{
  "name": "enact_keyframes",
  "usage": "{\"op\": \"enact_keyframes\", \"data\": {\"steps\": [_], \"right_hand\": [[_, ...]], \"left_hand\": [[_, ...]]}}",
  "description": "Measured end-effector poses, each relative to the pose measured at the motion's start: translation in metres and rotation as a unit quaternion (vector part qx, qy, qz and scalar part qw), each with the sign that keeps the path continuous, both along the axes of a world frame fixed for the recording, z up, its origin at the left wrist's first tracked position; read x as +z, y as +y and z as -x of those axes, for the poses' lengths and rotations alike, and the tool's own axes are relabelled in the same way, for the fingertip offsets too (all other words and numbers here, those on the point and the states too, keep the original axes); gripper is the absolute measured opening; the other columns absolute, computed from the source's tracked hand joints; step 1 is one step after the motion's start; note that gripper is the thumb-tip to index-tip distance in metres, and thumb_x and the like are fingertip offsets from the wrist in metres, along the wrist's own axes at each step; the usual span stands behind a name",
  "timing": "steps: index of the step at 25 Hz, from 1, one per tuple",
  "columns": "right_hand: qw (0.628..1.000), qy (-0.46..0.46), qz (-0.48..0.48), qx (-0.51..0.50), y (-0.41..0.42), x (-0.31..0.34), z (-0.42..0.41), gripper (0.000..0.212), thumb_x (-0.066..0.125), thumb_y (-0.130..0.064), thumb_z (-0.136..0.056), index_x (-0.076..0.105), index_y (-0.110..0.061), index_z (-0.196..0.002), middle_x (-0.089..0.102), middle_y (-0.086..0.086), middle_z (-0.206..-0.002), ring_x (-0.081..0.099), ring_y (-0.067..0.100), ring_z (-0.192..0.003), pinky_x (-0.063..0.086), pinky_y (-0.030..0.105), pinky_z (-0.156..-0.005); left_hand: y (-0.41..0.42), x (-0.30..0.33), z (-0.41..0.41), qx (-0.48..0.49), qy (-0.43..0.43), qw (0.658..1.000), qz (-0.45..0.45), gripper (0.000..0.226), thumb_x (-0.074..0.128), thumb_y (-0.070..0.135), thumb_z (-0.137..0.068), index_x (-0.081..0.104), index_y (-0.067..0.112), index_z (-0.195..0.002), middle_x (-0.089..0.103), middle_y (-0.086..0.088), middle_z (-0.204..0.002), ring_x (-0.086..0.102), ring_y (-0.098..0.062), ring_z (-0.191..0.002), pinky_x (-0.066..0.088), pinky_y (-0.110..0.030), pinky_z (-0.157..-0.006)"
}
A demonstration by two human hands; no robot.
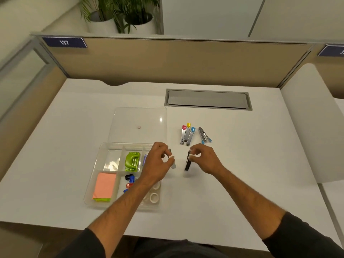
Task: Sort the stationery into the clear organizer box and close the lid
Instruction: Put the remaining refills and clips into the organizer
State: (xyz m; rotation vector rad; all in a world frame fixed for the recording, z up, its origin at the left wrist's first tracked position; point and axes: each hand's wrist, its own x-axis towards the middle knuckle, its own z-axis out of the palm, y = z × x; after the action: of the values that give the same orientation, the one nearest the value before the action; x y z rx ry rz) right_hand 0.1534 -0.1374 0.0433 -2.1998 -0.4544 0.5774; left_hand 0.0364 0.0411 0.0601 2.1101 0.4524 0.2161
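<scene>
The clear organizer box (96,183) lies open on the desk at the left, its lid (137,120) flat behind it. In its compartments I see a green hole punch (132,161), orange sticky notes (104,186), coloured binder clips (129,180) and white tape rolls (154,197). My left hand (158,162) is just right of the box, pinching a small grey stapler with a white end (173,163). My right hand (202,158) pinches a black one (187,162). Several more small staplers (188,135) with coloured ends lie behind my hands, one (203,135) slightly apart.
A grey cable hatch (208,99) is set into the white desk at the back. Beige partition walls (167,60) close off the desk at the back and sides. Potted plants (121,13) stand beyond the partition.
</scene>
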Motion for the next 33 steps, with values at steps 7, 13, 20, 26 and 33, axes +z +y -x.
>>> {"op": "enact_keyframes", "data": {"steps": [7, 13, 20, 26, 33], "right_hand": [[0.998, -0.006, -0.064, -0.019, 0.05, 0.02, 0.032, 0.007, 0.075, -0.019, -0.079, 0.069, -0.019, -0.083, 0.07, -0.01, -0.098, 0.064, 0.004, -0.091, 0.043, 0.009, -0.073], [0.994, 0.011, -0.094, -0.06, 0.111, 0.011, 0.073, 0.01, 0.075, -0.011, -0.078, 0.069, -0.019, -0.076, 0.072, -0.007, -0.091, 0.066, 0.005, -0.081, 0.048, 0.014, -0.074], [0.987, 0.015, -0.119, -0.106, 0.166, 0.0, 0.106, 0.01, 0.074, -0.008, -0.078, 0.07, -0.017, -0.077, 0.072, -0.004, -0.09, 0.067, 0.009, -0.081, 0.05, 0.013, -0.072], [0.983, 0.025, -0.116, -0.143, 0.184, -0.007, 0.121, 0.01, 0.074, -0.008, -0.078, 0.072, -0.016, -0.082, 0.072, -0.002, -0.09, 0.067, 0.01, -0.081, 0.052, 0.015, -0.069], [0.982, 0.035, -0.099, -0.159, 0.201, -0.009, 0.118, 0.009, 0.074, -0.008, -0.078, 0.072, -0.016, -0.083, 0.072, -0.005, -0.09, 0.066, 0.009, -0.078, 0.058, 0.035, -0.071]], "left_hand": [[0.066, 0.006, 0.036, 0.013, -0.016, 1.0, 0.004, 0.019, 0.077, 0.01, -0.074, 0.063, 0.022, -0.076, 0.058, 0.01, -0.099, 0.061, -0.011, -0.079, 0.055, -0.03, -0.072], [0.147, -0.007, 0.067, 0.003, 0.025, 0.999, 0.024, 0.021, 0.075, 0.008, -0.074, 0.066, 0.022, -0.086, 0.064, 0.011, -0.104, 0.064, -0.006, -0.085, 0.056, -0.029, -0.082], [0.238, -0.023, 0.079, -0.073, 0.069, 0.995, 0.001, 0.029, 0.074, 0.021, -0.079, 0.062, 0.03, -0.103, 0.066, 0.013, -0.098, 0.063, -0.001, -0.093, 0.052, -0.02, -0.083], [0.28, -0.031, 0.068, -0.138, 0.136, 0.972, -0.136, 0.012, 0.067, 0.034, -0.088, 0.067, 0.03, -0.099, 0.054, 0.006, -0.092, 0.055, -0.012, -0.088, 0.04, -0.024, -0.073], [0.304, -0.053, 0.053, -0.217, 0.208, 0.932, -0.204, 0.018, 0.067, 0.031, -0.086, 0.068, 0.025, -0.103, 0.064, -0.001, -0.103, 0.058, -0.017, -0.092, 0.049, -0.029, -0.078]]}}
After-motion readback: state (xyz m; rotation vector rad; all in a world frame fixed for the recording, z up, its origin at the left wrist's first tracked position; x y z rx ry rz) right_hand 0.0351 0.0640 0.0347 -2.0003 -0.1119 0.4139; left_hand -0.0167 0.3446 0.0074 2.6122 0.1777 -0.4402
